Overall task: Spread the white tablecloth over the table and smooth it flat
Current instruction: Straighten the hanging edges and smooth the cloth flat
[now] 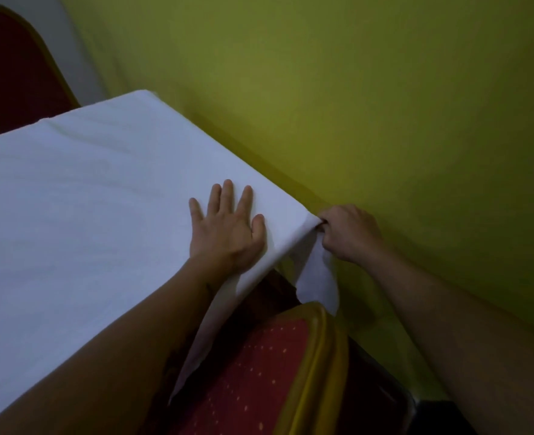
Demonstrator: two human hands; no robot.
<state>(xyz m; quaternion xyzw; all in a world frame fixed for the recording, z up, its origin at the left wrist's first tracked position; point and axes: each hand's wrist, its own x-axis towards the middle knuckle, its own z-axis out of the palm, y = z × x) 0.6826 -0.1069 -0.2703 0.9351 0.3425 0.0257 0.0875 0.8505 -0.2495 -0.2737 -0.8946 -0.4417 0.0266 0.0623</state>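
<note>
The white tablecloth (80, 189) covers the whole table top in view, running from the far corner by the wall (385, 89) down to the near corner, where its edge hangs over the side. It lies mostly flat, with a few soft creases near the far edge, so the spreading looks largely done and the work now seems to be at the near right corner. The table itself is hidden under the cloth. A red chair (259, 372) with a yellow frame sits tucked just beside the near edge, under the hanging flap; another dark red chair (11, 70) stands past the far edge.

The left hand (228, 230) lies palm down on the cloth close to the near corner, fingers spread apart and flat, probably pinning the cloth so it cannot slide. The right hand (347, 233) is closed, fingers pinched on the cloth right at the corner, apparently pulling it taut over the edge
</note>
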